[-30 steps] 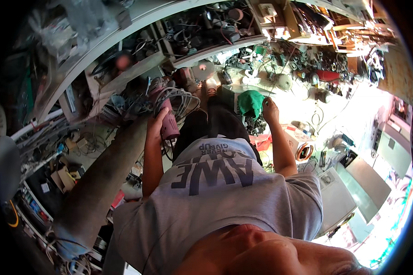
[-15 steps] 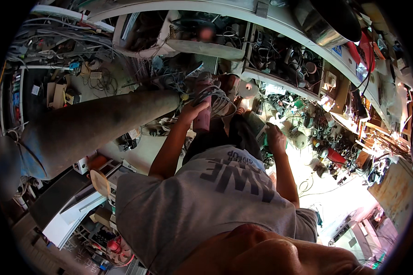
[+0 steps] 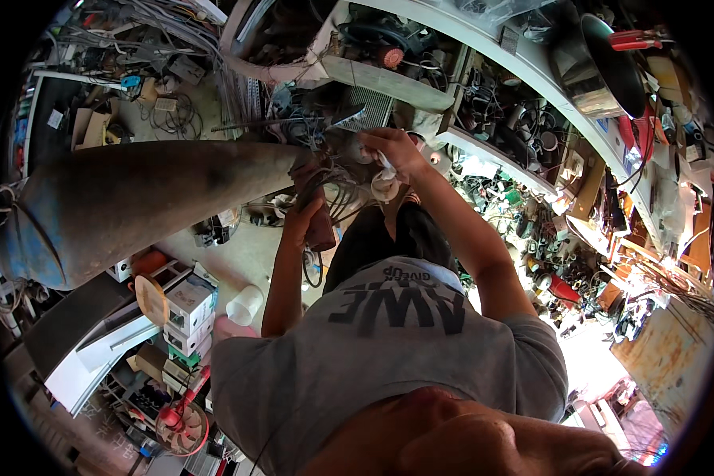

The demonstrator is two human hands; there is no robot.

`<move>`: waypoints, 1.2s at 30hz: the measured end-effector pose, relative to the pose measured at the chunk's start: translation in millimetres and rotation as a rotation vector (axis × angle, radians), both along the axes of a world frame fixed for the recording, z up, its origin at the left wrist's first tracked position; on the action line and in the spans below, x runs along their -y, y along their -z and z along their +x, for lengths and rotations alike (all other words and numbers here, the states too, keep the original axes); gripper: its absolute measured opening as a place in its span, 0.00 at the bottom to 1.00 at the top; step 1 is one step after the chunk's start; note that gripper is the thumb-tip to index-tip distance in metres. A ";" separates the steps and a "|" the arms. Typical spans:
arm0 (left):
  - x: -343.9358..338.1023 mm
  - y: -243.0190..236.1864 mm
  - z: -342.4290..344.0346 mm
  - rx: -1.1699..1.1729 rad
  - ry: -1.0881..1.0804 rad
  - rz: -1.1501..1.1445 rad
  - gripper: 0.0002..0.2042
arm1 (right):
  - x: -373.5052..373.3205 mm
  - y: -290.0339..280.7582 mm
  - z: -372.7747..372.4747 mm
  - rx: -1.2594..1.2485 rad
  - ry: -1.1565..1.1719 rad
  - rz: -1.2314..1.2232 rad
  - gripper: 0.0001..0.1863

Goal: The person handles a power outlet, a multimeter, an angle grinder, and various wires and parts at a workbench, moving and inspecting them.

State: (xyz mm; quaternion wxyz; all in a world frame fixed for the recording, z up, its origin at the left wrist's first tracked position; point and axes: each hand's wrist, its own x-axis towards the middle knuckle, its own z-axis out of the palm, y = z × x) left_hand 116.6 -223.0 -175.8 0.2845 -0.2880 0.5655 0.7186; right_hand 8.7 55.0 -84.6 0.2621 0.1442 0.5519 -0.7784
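Observation:
My left hand [image 3: 301,218] is wrapped round a reddish-brown cylindrical power tool [image 3: 319,226], whose exact kind I cannot tell. Loops of grey cable [image 3: 339,184] lie against the tool on its right side. My right hand [image 3: 397,152] is raised to the right of the tool's upper end, with its fingers bent together. A small pale piece shows under those fingers; what they grip is too small to make out. Just below it is a whitish round thing [image 3: 385,189]. The tool's upper end is dark and partly hidden by the cable.
A large rusty metal cylinder [image 3: 159,186] lies to my left, its narrow end by the tool. Ahead stands a shelf [image 3: 389,79] of parts; a steel pot [image 3: 599,71] is at far right. Scrap heaps [image 3: 523,206] cover the right floor. A red fan [image 3: 182,424] stands lower left.
My right hand has moved up and left, from low on the right to beside the tool. My left hand, still on the tool, has come slightly left and lower. The view has shifted.

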 end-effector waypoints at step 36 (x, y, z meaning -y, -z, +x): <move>45.3 -10.6 -4.7 0.074 -0.212 -0.021 0.22 | 127.1 47.0 -162.5 0.268 0.234 -0.220 0.12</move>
